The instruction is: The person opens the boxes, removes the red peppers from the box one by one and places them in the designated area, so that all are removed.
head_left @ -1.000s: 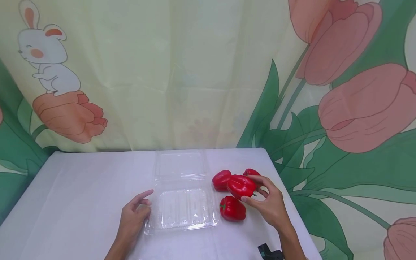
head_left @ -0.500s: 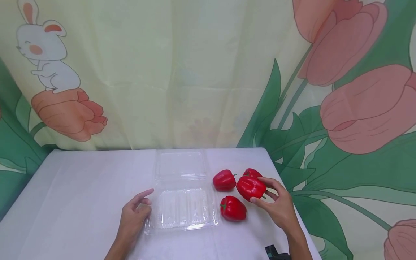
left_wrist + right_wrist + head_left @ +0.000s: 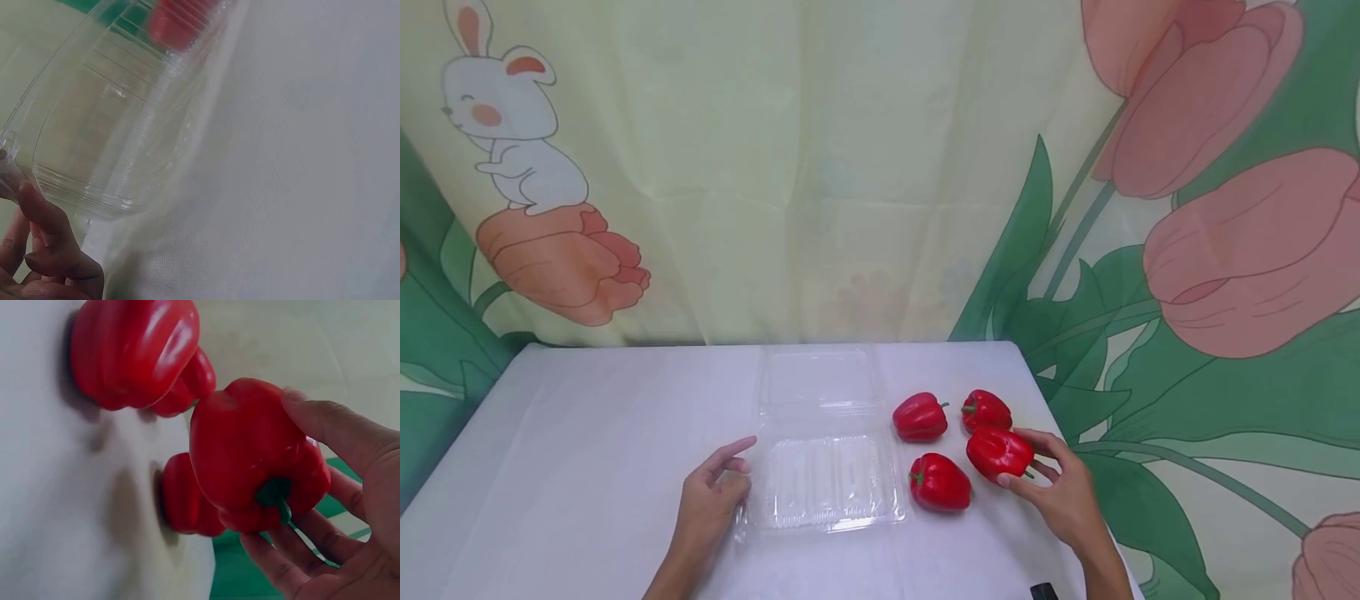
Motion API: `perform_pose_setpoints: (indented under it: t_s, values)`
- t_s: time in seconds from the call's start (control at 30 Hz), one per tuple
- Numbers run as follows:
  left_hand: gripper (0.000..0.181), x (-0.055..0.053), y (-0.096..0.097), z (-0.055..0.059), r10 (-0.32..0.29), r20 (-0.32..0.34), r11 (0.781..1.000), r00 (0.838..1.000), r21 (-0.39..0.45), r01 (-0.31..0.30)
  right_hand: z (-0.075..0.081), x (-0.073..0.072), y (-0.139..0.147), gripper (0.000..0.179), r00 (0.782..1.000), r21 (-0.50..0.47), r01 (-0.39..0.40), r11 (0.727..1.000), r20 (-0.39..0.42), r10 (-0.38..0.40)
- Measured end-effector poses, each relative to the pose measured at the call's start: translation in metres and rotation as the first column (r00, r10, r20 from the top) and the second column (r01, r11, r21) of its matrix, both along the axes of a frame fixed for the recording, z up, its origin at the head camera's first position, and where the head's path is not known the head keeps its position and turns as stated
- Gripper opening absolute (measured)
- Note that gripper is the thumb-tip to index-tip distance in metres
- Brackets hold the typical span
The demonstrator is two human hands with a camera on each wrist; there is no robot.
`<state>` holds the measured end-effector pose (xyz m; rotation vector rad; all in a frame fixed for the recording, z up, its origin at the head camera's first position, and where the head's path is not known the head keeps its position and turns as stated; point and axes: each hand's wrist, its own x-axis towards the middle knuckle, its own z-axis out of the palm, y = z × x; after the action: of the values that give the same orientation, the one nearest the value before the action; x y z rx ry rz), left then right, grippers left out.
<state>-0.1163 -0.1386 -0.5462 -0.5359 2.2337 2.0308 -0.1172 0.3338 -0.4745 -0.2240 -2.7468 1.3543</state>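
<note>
My right hand [image 3: 1062, 492] grips a red bell pepper [image 3: 999, 452], thumb on one side and fingers round the other. In the right wrist view this held pepper [image 3: 256, 453] hangs above the cloth, its green stem facing the palm. My left hand [image 3: 707, 497] is at the left edge of a clear plastic clamshell box [image 3: 823, 482], index finger stretched out. The left wrist view shows a fingertip of that hand [image 3: 53, 244] right at the box's corner. The box lies unfolded, its lid [image 3: 818, 377] flat behind the base.
Three more red bell peppers lie right of the box: one at the back left [image 3: 920, 417], one at the back right [image 3: 986, 410] and one in front [image 3: 939, 482]. A white cloth covers the table [image 3: 587, 450]. Behind it hangs a printed curtain [image 3: 880, 167].
My right hand has carried the bell pepper to the right and toward me, uncovering the two peppers at the back. The left hand and the box stay where they were.
</note>
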Motion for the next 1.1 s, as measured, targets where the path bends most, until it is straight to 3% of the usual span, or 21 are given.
perform_pose_setpoints:
  t_s: [0.27,1.1]
  values:
    - [0.069,0.001,-0.001,0.001,-0.001,0.005,1.0,1.0,-0.008,0.001,-0.013,0.002,0.009,0.086,0.997,-0.01,0.024,1.0,0.069,-0.023]
    - [0.069,-0.001,0.004,0.001,-0.01,-0.011,1.0,1.0,-0.008,0.01,-0.045,-0.006,0.028,0.083,0.99,-0.039,0.036,0.999,0.139,-0.03]
